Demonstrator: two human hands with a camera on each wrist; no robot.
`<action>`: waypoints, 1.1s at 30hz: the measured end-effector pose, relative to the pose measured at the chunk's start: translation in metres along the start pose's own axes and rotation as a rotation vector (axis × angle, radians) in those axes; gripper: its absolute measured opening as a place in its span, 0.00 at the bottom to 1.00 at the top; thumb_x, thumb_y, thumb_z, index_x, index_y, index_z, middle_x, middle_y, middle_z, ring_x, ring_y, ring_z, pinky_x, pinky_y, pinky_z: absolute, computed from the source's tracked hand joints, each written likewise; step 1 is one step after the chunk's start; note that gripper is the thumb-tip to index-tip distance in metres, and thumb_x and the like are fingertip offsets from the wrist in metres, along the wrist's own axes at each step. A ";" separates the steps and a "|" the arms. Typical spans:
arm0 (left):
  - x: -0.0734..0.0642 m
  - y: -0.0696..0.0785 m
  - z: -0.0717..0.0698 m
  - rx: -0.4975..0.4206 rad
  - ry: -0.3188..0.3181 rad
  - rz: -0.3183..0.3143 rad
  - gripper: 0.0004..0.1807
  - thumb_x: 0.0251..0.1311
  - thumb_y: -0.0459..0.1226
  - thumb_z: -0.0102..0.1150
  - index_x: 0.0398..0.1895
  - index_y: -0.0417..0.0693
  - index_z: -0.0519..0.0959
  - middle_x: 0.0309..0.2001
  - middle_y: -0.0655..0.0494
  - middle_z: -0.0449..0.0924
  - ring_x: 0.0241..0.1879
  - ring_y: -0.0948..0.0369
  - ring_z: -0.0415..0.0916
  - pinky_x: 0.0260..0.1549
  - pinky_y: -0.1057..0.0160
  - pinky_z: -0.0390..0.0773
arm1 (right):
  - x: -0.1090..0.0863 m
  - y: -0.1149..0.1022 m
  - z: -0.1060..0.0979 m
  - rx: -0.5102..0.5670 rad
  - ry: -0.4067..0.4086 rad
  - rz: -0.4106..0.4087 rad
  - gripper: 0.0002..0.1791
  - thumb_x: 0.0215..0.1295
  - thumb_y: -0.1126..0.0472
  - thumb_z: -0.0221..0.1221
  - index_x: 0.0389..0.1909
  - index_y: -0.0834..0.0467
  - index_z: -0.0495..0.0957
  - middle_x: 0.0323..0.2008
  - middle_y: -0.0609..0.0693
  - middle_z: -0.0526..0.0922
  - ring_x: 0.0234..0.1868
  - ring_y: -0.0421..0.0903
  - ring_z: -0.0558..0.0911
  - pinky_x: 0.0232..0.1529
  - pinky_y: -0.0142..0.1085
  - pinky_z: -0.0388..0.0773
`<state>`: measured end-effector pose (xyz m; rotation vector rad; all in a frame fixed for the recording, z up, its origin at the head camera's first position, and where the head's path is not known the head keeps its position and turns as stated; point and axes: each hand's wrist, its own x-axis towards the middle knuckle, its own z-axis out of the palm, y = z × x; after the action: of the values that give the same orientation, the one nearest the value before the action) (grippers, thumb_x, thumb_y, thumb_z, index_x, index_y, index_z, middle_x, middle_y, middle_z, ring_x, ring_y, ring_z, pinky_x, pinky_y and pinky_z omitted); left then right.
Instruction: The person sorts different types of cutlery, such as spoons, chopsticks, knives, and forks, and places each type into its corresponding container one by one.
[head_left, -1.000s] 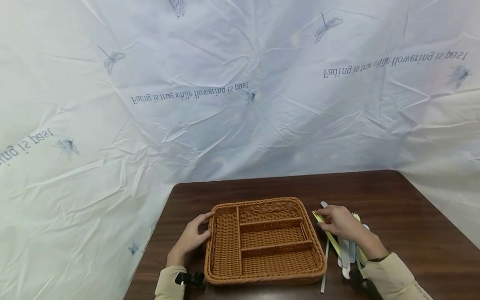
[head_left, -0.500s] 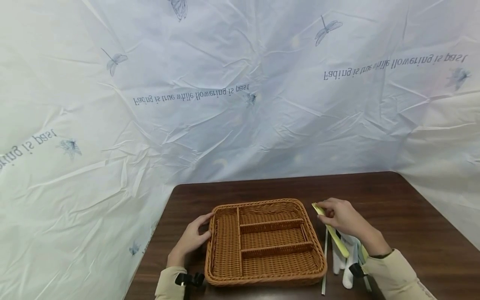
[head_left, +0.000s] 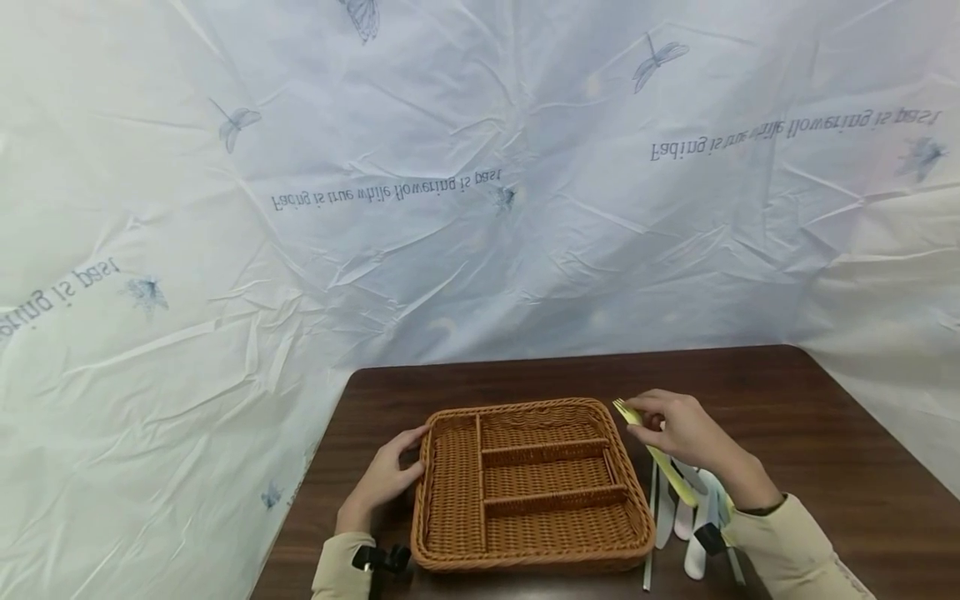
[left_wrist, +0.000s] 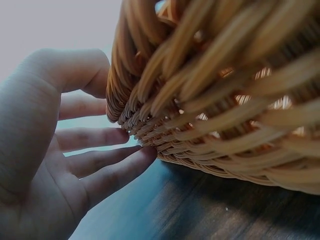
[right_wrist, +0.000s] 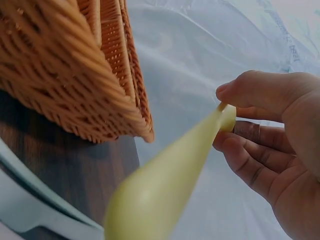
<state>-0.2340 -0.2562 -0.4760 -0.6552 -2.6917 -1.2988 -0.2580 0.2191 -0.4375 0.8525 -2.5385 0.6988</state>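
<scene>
A brown wicker basket (head_left: 483, 483) with divided compartments stands on the table. My left hand (head_left: 381, 483) rests against its left side; in the left wrist view, the fingertips touch the outer wall of the woven basket (left_wrist: 215, 115). To the right of the basket, my right hand (head_left: 686, 433) pinches a yellow fork (head_left: 675, 479) between thumb and fingers. The tines point forward and left, and the handle slopes back toward me. The right wrist view shows the wide handle end of the fork (right_wrist: 155, 190) close to the camera.
Under and beside my right hand lies a loose pile of pale cutlery, with a white piece (head_left: 696, 557) nearest me and a thin pale stick (head_left: 648, 571) by the basket. The dark wooden table (head_left: 570, 375) meets a printed white sheet (head_left: 420, 275) behind.
My right hand has lifted the yellow fork up off the pile and then shifted it slightly left toward the basket. My left hand stays at the basket's left side.
</scene>
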 end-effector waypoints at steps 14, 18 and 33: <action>0.000 0.000 0.000 -0.014 -0.007 -0.026 0.31 0.62 0.27 0.56 0.70 0.35 0.64 0.64 0.35 0.69 0.59 0.41 0.72 0.56 0.37 0.70 | 0.011 -0.015 0.004 0.048 0.011 -0.086 0.16 0.55 0.64 0.69 0.46 0.58 0.84 0.40 0.48 0.83 0.29 0.34 0.76 0.23 0.27 0.72; -0.001 0.000 0.000 -0.022 -0.019 -0.033 0.31 0.62 0.28 0.56 0.70 0.35 0.63 0.64 0.35 0.68 0.59 0.41 0.72 0.56 0.37 0.70 | 0.014 -0.020 0.007 0.074 -0.009 -0.094 0.16 0.55 0.64 0.69 0.46 0.57 0.84 0.40 0.48 0.83 0.30 0.36 0.77 0.24 0.27 0.72; -0.001 -0.002 0.000 -0.023 -0.024 -0.029 0.31 0.63 0.28 0.56 0.70 0.36 0.64 0.64 0.36 0.69 0.59 0.42 0.73 0.56 0.38 0.71 | 0.020 -0.039 0.014 0.119 -0.068 -0.129 0.17 0.59 0.61 0.67 0.50 0.57 0.83 0.46 0.52 0.83 0.29 0.29 0.75 0.23 0.26 0.72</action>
<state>-0.2336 -0.2580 -0.4776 -0.6416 -2.7192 -1.3390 -0.2505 0.1757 -0.4258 1.0870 -2.4941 0.7986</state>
